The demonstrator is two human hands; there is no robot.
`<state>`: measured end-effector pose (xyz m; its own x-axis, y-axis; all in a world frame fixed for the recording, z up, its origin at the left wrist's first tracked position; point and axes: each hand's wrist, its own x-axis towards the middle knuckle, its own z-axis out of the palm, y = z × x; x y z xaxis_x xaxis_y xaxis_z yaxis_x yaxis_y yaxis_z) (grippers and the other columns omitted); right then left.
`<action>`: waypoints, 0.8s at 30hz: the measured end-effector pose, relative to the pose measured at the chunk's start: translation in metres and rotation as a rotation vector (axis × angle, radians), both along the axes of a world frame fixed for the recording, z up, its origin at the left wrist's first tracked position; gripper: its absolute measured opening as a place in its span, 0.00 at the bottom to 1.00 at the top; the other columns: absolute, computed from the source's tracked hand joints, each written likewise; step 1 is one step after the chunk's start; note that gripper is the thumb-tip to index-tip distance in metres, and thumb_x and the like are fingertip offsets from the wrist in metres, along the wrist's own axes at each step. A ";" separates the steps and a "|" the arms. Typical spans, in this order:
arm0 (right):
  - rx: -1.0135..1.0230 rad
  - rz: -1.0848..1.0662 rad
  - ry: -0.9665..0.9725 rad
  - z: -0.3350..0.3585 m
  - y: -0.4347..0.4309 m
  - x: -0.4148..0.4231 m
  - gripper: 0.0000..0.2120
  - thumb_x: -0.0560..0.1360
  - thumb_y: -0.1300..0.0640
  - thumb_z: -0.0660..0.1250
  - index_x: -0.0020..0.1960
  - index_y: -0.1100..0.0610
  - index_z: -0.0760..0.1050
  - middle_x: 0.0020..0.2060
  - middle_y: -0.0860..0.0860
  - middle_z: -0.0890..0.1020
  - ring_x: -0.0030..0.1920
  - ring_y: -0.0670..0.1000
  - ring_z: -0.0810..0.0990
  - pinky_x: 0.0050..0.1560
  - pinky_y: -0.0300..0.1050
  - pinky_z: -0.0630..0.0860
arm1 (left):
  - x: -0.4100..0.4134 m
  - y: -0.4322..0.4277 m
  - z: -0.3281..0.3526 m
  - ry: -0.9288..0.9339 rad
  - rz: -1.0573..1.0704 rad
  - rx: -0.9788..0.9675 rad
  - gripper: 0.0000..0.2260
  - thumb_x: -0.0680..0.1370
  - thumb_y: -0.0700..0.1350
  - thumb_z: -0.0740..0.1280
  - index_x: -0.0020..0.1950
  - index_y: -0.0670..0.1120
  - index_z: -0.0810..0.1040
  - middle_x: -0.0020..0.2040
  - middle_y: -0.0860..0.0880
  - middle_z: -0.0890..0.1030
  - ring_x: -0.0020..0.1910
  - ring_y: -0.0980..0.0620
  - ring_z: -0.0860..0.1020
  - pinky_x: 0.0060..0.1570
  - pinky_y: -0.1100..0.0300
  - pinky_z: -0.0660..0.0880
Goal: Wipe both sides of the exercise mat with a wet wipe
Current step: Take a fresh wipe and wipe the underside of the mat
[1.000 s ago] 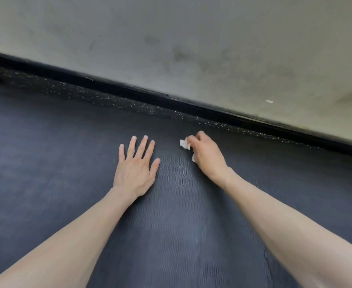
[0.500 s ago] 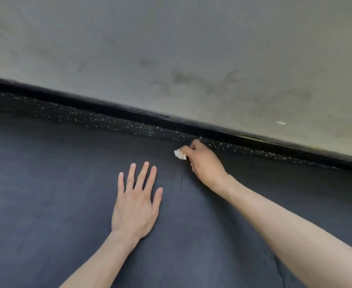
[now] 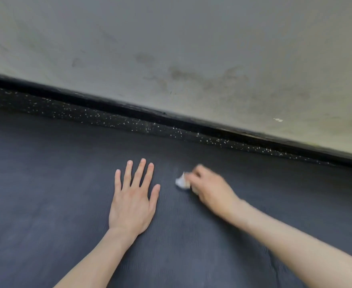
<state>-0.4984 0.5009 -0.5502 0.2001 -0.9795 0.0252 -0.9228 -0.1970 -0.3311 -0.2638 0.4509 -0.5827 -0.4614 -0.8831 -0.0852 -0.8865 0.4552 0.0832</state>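
Your left hand (image 3: pixel 132 201) lies flat, fingers spread, on the exercise mat (image 3: pixel 46 194) at centre frame; your blurred right hand (image 3: pixel 209 189) pinches the wet wipe (image 3: pixel 180 181) just beside it.

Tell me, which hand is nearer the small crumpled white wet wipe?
Right. The right hand pinches the wet wipe against the dark grey textured exercise mat; the left hand lies flat on the mat to its left, apart.

Dark ribbed mat (image 3: pixel 67 204) lies flat — crumpled white wipe (image 3: pixel 180 181) on it.
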 end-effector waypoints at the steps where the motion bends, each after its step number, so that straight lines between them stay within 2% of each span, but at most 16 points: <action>1: -0.033 -0.093 0.044 -0.004 -0.022 -0.016 0.11 0.76 0.59 0.60 0.57 0.53 0.73 0.45 0.49 0.68 0.41 0.54 0.72 0.37 0.45 0.65 | 0.000 0.000 0.000 -0.008 0.000 -0.007 0.29 0.83 0.59 0.44 0.82 0.48 0.57 0.82 0.48 0.57 0.81 0.41 0.53 0.77 0.39 0.54; 3: -0.059 -0.306 0.077 -0.007 -0.057 -0.049 0.11 0.74 0.65 0.63 0.56 0.56 0.73 0.44 0.52 0.68 0.38 0.58 0.73 0.34 0.46 0.65 | 0.000 0.000 0.001 -0.021 -0.005 -0.010 0.29 0.84 0.60 0.43 0.82 0.49 0.56 0.82 0.48 0.56 0.81 0.41 0.52 0.77 0.39 0.52; 5: -0.060 -0.373 0.087 -0.005 -0.064 -0.059 0.13 0.73 0.68 0.64 0.55 0.58 0.74 0.43 0.55 0.69 0.36 0.61 0.73 0.33 0.47 0.66 | 0.000 -0.001 0.001 -0.017 -0.004 -0.007 0.29 0.84 0.60 0.42 0.82 0.49 0.55 0.82 0.48 0.55 0.81 0.42 0.51 0.78 0.40 0.51; 7: -0.061 -0.279 0.076 -0.004 -0.046 -0.047 0.12 0.74 0.69 0.64 0.56 0.59 0.75 0.44 0.57 0.71 0.35 0.61 0.73 0.33 0.48 0.69 | 0.001 0.000 0.001 -0.005 0.001 0.004 0.29 0.84 0.60 0.42 0.82 0.49 0.55 0.82 0.47 0.55 0.81 0.41 0.51 0.78 0.39 0.50; 12: 0.019 -0.067 -0.013 0.002 0.050 0.005 0.11 0.77 0.66 0.63 0.57 0.55 0.75 0.46 0.53 0.71 0.38 0.54 0.70 0.37 0.48 0.70 | 0.001 -0.001 0.001 0.010 -0.009 -0.003 0.29 0.84 0.60 0.41 0.83 0.49 0.53 0.82 0.47 0.54 0.81 0.41 0.50 0.78 0.39 0.48; 15: 0.094 0.079 -0.008 0.004 0.095 0.026 0.12 0.76 0.66 0.63 0.57 0.54 0.73 0.46 0.51 0.69 0.38 0.53 0.66 0.34 0.48 0.68 | 0.002 0.000 0.000 0.006 -0.002 0.015 0.28 0.85 0.60 0.44 0.82 0.49 0.54 0.82 0.47 0.55 0.81 0.41 0.50 0.78 0.39 0.47; 17: 0.075 0.120 0.040 0.006 0.094 0.023 0.11 0.76 0.66 0.63 0.56 0.55 0.72 0.46 0.52 0.68 0.37 0.54 0.66 0.32 0.48 0.67 | 0.002 -0.001 0.004 -0.001 -0.001 0.044 0.29 0.84 0.61 0.44 0.83 0.49 0.52 0.83 0.47 0.52 0.81 0.41 0.47 0.78 0.39 0.45; 20: -0.024 -0.063 0.141 0.006 0.057 -0.003 0.09 0.75 0.65 0.63 0.54 0.58 0.71 0.46 0.56 0.69 0.40 0.59 0.71 0.34 0.50 0.67 | 0.002 -0.009 0.016 -0.034 -0.026 0.165 0.31 0.83 0.62 0.44 0.83 0.49 0.47 0.83 0.48 0.46 0.81 0.41 0.41 0.78 0.41 0.41; 22: -0.067 -0.289 0.163 0.009 0.034 -0.026 0.08 0.75 0.65 0.62 0.54 0.59 0.72 0.46 0.58 0.71 0.40 0.62 0.73 0.35 0.50 0.67 | 0.005 0.001 0.026 -0.068 -0.048 0.178 0.32 0.83 0.62 0.46 0.83 0.47 0.48 0.83 0.47 0.47 0.81 0.39 0.41 0.78 0.41 0.42; 24: -0.070 -0.416 0.143 0.009 0.029 -0.033 0.08 0.76 0.65 0.60 0.54 0.60 0.73 0.47 0.60 0.72 0.40 0.63 0.74 0.36 0.51 0.68 | 0.012 0.040 0.029 -0.063 -0.084 0.143 0.31 0.83 0.62 0.46 0.83 0.48 0.49 0.83 0.48 0.48 0.81 0.38 0.42 0.77 0.37 0.44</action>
